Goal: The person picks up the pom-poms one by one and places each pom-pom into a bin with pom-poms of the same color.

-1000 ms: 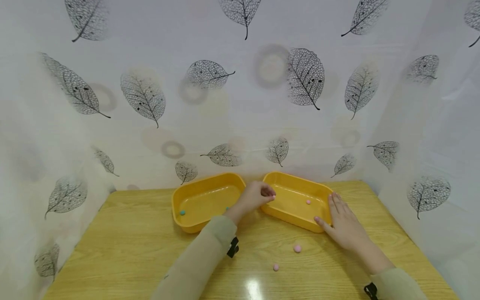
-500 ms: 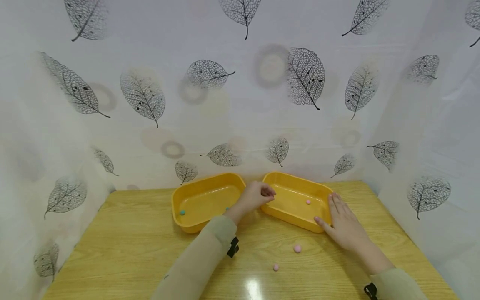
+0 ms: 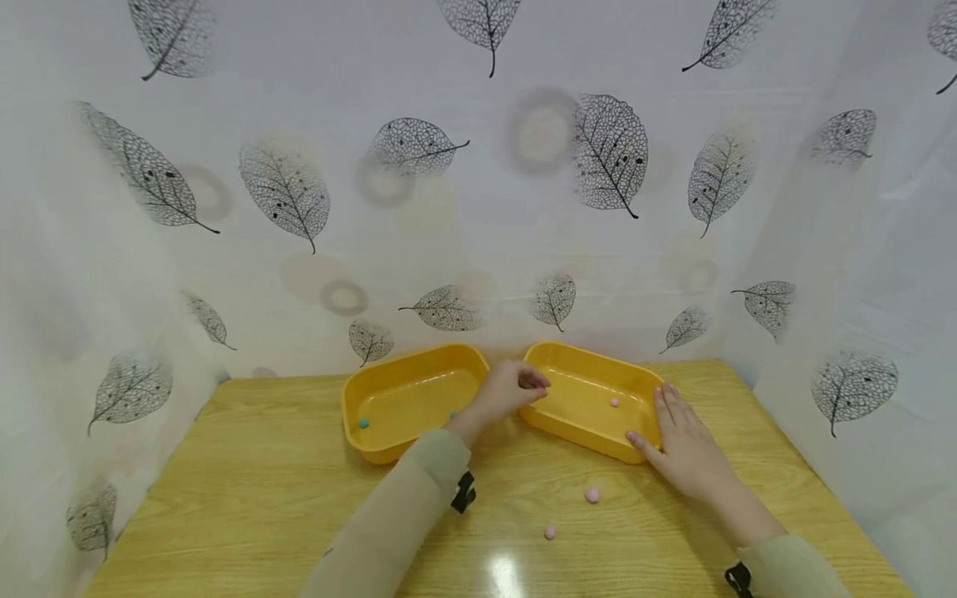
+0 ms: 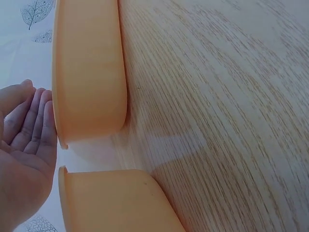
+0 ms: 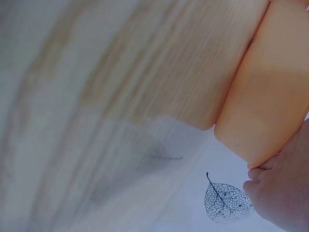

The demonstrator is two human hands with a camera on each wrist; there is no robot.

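Observation:
My left hand (image 3: pixel 508 388) reaches over the left end of the right yellow tray (image 3: pixel 583 436), its fingers bent and the thumb close to them. In the left wrist view the thumb and fingertips (image 4: pixel 39 93) come together at the tray's rim; I cannot tell whether a ball is between them. My right hand (image 3: pixel 686 444) rests with straight fingers against the right end of that tray, the thumb over its near rim. Inside lies a small pink ball (image 3: pixel 615 402). Two more pink balls, one farther back (image 3: pixel 592 495) and one nearer (image 3: pixel 550 532), lie on the table in front.
Left of the hand stands another yellow tray (image 3: pixel 381 455) with a teal ball (image 3: pixel 363 423) and a second one partly hidden by the left wrist. Both trays are on a wooden table (image 3: pixel 247 498), close to a white leaf-patterned curtain (image 3: pixel 478 224) behind.
A pink ball showed at my left fingertips a second ago; it is not visible there now. Both hands and trays have stayed almost in place.

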